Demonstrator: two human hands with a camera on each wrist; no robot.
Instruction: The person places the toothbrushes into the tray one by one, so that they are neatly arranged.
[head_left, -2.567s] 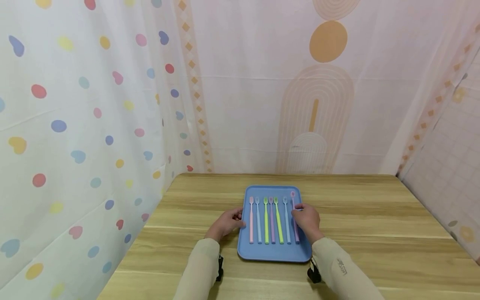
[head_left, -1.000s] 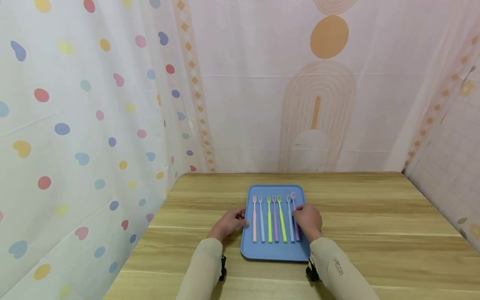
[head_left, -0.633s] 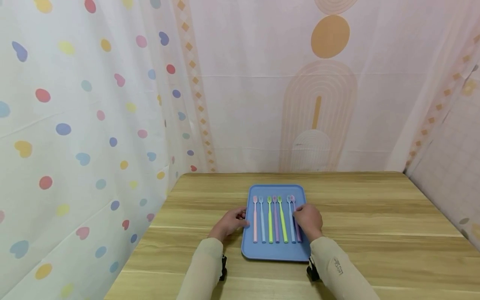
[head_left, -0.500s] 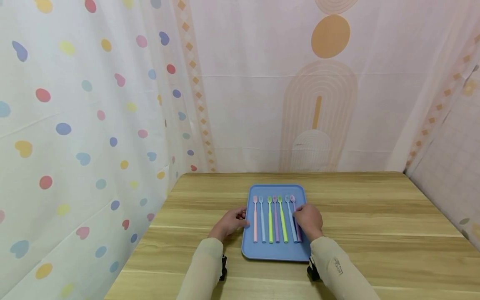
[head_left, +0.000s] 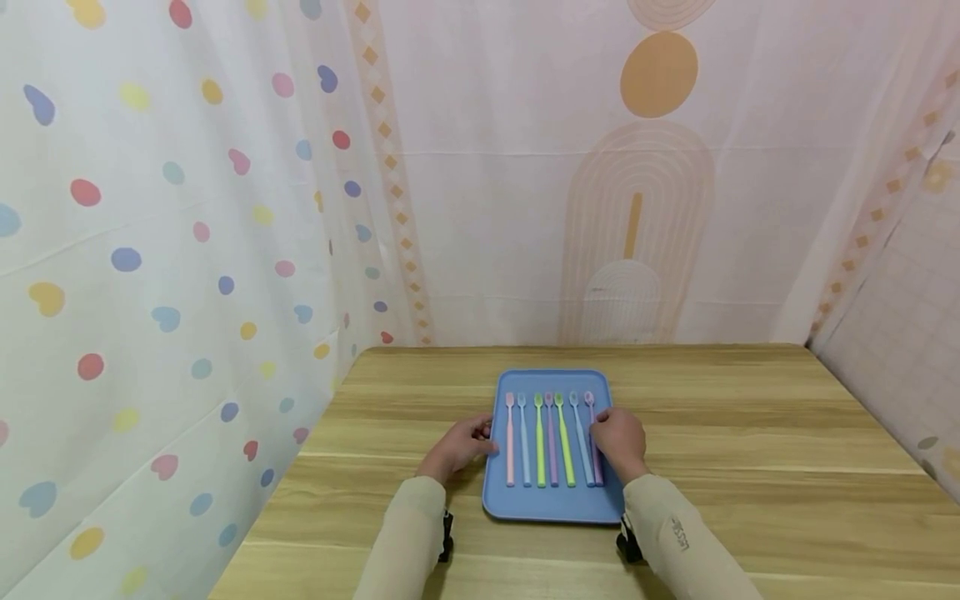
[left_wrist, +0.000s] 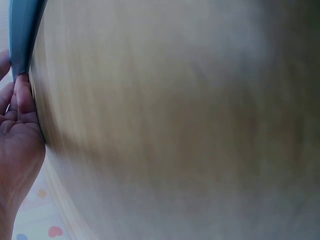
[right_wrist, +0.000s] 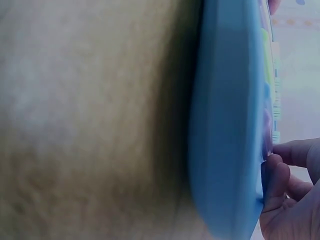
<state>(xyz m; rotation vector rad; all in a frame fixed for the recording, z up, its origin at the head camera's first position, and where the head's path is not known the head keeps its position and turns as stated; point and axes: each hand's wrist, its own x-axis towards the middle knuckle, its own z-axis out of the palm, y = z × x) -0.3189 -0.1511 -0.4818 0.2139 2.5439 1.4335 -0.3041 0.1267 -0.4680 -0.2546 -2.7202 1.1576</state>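
On a blue tray (head_left: 551, 506), several toothbrushes lie side by side with their heads toward the far end. From the left come a pink toothbrush (head_left: 510, 442), a light blue toothbrush (head_left: 524, 446), then yellow-green and purple ones. My right hand (head_left: 621, 440) pinches the rightmost purple toothbrush (head_left: 597, 467) between thumb and finger, beside the tray's right rim. A second light blue toothbrush (head_left: 582, 442) leans just left of it, their handle ends close together. My left hand (head_left: 459, 446) holds the tray's left rim; in the left wrist view its fingers (left_wrist: 25, 97) meet the tray edge.
The tray rests on a wood-grain table (head_left: 720, 433). A dotted curtain (head_left: 187, 275) hangs at the left, and a patterned curtain (head_left: 495, 250) stands behind the table's far edge. Black wrist straps (head_left: 628, 546) sit at the cuffs.
The light blue toothbrush beside the purple one has tilted, its head leftward and its handle end rightward. The purple toothbrush's head has shifted slightly right with my right hand. My left hand stays put.
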